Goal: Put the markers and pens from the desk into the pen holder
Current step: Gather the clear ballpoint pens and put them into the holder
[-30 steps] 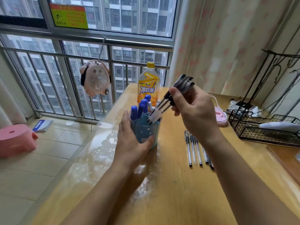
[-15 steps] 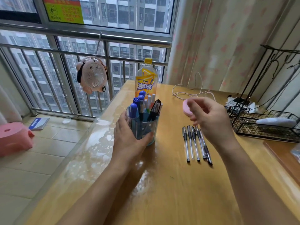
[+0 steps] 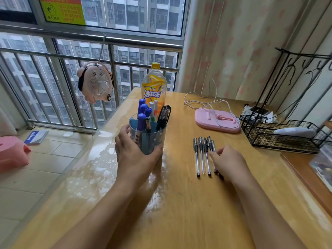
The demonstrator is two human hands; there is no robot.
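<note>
In the head view, the left hand [image 3: 133, 151] is wrapped around the near side of the pen holder [image 3: 152, 137], steadying it on the desk [image 3: 179, 203]. The holder now carries a bundle of black-capped pens [image 3: 163, 116] leaning at its right side next to the blue markers [image 3: 143, 112]; a second ago that bundle was in the right hand above the rim, so one batch has been delivered. The right hand [image 3: 229, 163] has since dropped to the desk and rests over the right end of the row of remaining pens [image 3: 202, 155], fingertips [image 3: 214, 155] touching the rightmost barrels. Its fingers are loosely curled and have not closed on anything yet. These pens lie side by side, well apart from the holder, between it and the wire basket [image 3: 280, 141]. A drink bottle [image 3: 152, 88] stands just behind the holder, and a pink stand [image 3: 215, 123] lies further back. Judging from this, the task is well along: the next step is gathering this last row and lifting it across to the holder.
</note>
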